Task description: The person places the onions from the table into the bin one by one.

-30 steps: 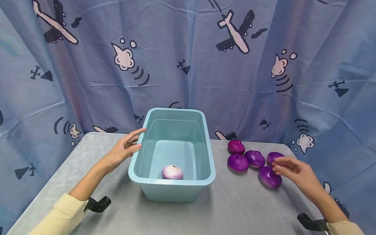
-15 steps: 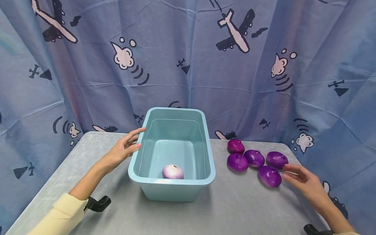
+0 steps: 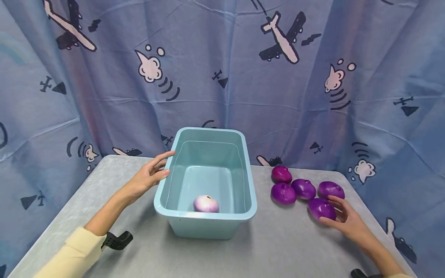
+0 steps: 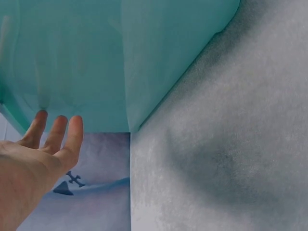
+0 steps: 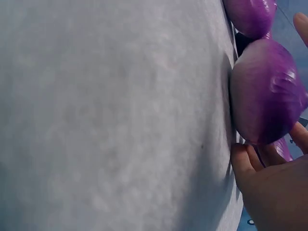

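Note:
At the right of the head view, my right hand [image 3: 349, 222] spreads its thumb and fingers about the nearest purple onion [image 3: 320, 208], which still rests on the table. In the right wrist view this onion [image 5: 267, 91] lies between the thumb, held apart from it, and the fingers [image 5: 240, 161] close beside it. My left hand [image 3: 144, 179] rests its fingertips at the left rim of a light blue plastic tub [image 3: 205, 227], fingers extended. Below that rim, the left wrist view has the fingers [image 4: 57, 132] against the tub's outer wall. One pale purple-white onion [image 3: 206, 204] lies inside the tub.
Left of and behind the right hand lie several more purple onions [image 3: 283, 194] on the grey table [image 3: 278, 243]. A further onion [image 3: 331, 189] sits just behind its fingers. A blue curtain [image 3: 222, 58] with airplane prints hangs behind the table.
My right hand first drew back to the right from the onions, then came in again, low around the nearest one. The left hand and the tub have stayed in place.

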Available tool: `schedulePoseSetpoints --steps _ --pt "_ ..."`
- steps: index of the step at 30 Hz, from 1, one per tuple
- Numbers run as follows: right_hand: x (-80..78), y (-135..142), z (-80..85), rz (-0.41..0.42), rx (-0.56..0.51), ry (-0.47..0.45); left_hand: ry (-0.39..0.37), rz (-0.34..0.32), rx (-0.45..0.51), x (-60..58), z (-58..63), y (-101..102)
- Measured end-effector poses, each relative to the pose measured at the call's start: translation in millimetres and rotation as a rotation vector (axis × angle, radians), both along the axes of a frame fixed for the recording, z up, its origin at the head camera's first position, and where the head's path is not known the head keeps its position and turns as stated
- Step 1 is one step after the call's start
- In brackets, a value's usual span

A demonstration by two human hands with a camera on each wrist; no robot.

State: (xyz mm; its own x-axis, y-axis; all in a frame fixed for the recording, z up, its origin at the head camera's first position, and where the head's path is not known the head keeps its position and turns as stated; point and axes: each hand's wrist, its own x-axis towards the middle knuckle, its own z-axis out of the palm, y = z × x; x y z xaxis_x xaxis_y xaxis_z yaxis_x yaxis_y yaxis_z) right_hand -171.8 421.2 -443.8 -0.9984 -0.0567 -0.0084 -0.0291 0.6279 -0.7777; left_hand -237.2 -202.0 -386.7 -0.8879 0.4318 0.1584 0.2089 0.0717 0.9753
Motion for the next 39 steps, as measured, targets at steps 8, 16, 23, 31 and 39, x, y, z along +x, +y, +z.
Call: schedulePoseSetpoints --steps 8,16,23,31,39 --pt "-4.3 -5 -0.3 -0.007 0.016 -0.016 0.019 -0.007 0.015 -0.6 -0.2 1" --pt "-6.0 -5 -3.2 -0.022 0.095 0.007 0.013 -0.003 -0.007 0.7 -0.2 1" --pt "-6.7 -3 3.3 -0.033 0.101 0.011 0.012 0.0 -0.011 0.2 0.2 0" --pt "-10.9 2 14.3 -0.027 0.108 0.023 0.027 0.005 -0.017 -0.6 0.2 -1" --pt "-15.7 -2 28.0 -0.032 0.09 0.057 0.07 0.035 -0.045 -1.3 1.0 -2"
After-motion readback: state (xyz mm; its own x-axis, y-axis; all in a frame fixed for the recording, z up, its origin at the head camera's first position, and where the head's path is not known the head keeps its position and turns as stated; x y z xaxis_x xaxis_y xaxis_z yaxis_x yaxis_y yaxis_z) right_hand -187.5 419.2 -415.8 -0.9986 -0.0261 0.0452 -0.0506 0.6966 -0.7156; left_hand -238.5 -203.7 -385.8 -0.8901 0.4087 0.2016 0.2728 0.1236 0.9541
